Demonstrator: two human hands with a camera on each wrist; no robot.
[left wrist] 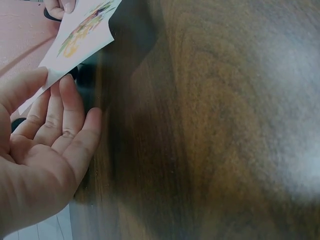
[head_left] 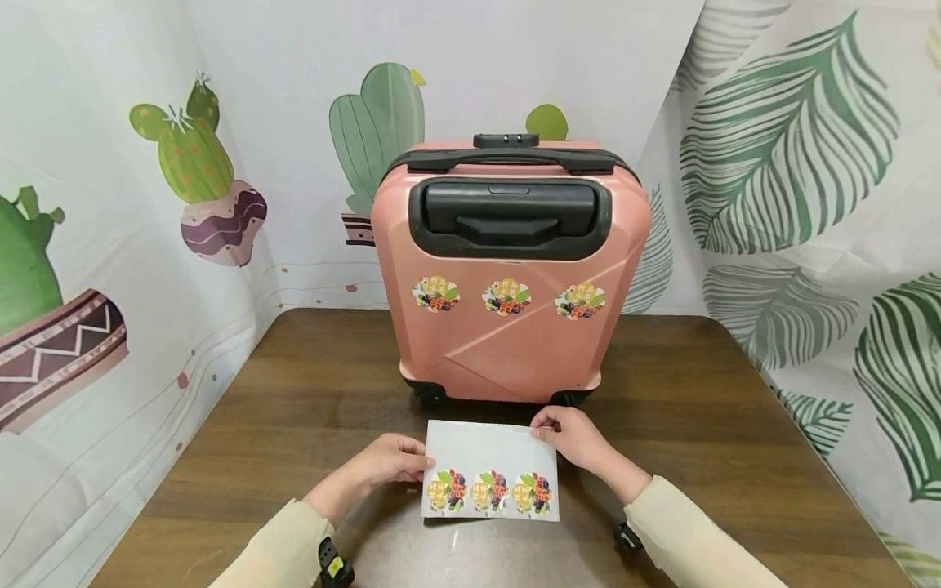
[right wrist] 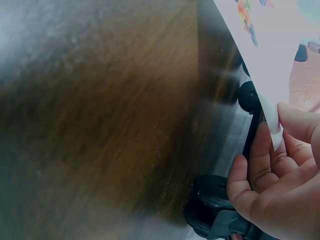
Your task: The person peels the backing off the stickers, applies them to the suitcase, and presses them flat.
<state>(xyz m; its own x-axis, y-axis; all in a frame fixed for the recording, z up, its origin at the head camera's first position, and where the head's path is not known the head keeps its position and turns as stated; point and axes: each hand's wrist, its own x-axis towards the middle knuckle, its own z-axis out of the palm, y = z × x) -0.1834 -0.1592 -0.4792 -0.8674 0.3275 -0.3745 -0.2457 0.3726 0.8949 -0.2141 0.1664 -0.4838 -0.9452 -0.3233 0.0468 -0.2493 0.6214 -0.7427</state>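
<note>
At lower centre of frame, a white rectangular paper sheet (head_left: 481,446) bearing round fruit-print stickers (head_left: 489,492), pinched at left edge by left hand (head_left: 392,459), upper-right corner by right hand (head_left: 573,434), looks light, floppy, easily creased: best held by margins.

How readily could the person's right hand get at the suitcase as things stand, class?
Probably quite readily: the suitcase stands just beyond the right hand, with nothing visible blocking the way. However, that hand pinches the sticker sheet, so it may need to let go first.
</note>
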